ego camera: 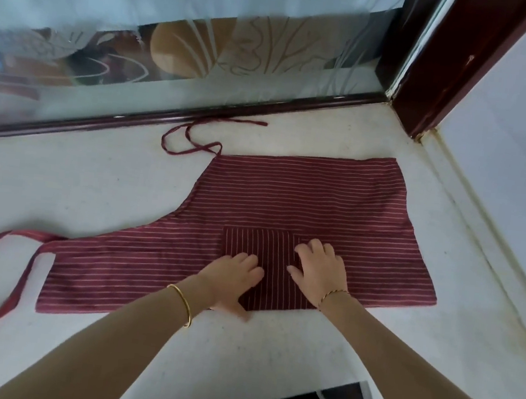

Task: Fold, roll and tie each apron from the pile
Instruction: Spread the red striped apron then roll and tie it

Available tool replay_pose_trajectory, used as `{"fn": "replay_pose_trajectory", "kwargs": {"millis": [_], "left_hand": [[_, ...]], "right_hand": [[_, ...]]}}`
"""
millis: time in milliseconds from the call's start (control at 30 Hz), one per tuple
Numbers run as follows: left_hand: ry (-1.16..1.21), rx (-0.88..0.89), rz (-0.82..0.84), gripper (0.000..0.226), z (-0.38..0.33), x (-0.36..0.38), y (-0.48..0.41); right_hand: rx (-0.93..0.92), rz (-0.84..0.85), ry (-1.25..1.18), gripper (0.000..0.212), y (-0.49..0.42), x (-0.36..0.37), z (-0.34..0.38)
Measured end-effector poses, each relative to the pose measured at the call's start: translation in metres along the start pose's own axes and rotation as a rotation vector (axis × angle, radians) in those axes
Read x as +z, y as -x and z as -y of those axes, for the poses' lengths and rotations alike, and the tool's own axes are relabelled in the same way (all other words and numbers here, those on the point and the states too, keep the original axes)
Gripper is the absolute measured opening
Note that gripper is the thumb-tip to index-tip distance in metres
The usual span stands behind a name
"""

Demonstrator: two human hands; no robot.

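On the speckled counter (125, 190), flat hands (233, 278) (320, 271) press the striped cloth apron (304, 197).

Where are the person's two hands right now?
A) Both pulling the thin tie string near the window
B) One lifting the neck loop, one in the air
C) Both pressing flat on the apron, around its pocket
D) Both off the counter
C: the left hand and right hand lie flat, fingers spread, on the striped apron at its pocket.
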State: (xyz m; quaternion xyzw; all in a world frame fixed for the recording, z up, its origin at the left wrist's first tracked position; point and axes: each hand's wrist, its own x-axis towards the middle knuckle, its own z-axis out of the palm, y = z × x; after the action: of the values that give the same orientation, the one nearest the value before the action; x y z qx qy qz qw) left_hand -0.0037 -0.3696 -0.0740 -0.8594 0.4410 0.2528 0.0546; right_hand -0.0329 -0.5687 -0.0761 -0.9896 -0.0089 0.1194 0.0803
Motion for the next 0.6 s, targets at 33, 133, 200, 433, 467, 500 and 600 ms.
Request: {"fn": "replay_pose_trajectory", "kwargs": {"millis": [33, 133, 200, 433, 467, 500, 600], "left_hand": [[-0.019, -0.002, 0.003, 0.072, -0.002, 0.001, 0.001], [0.007, -0.015, -0.017, 0.058, -0.004, -0.002, 0.004], [0.015, -0.031, -0.074, 0.043, -0.005, -0.002, 0.008], [-0.107, -0.29, -0.189, 0.059, -0.004, 0.027, 0.04], [-0.113, -0.374, -0.174, 0.066, 0.0, 0.03, 0.048], [-0.115, -0.453, -0.158, 0.071, 0.004, 0.031, 0.056], [-0.092, -0.591, -0.057, 0.075, 0.017, 0.032, 0.073]], "right_hand": [[-0.011, 0.024, 0.011, 0.052, 0.007, 0.001, -0.001], [-0.047, 0.169, 0.012, 0.081, 0.021, 0.002, -0.007], [-0.073, 0.245, 0.05, 0.093, 0.028, 0.005, -0.011], [-0.069, 0.142, 0.205, 0.076, 0.042, 0.009, -0.029], [-0.032, 0.121, 0.209, 0.076, 0.043, 0.009, -0.032], [0.013, 0.103, 0.215, 0.075, 0.044, 0.009, -0.036], [0.094, 0.107, 0.265, 0.069, 0.046, 0.004, -0.046]]}}
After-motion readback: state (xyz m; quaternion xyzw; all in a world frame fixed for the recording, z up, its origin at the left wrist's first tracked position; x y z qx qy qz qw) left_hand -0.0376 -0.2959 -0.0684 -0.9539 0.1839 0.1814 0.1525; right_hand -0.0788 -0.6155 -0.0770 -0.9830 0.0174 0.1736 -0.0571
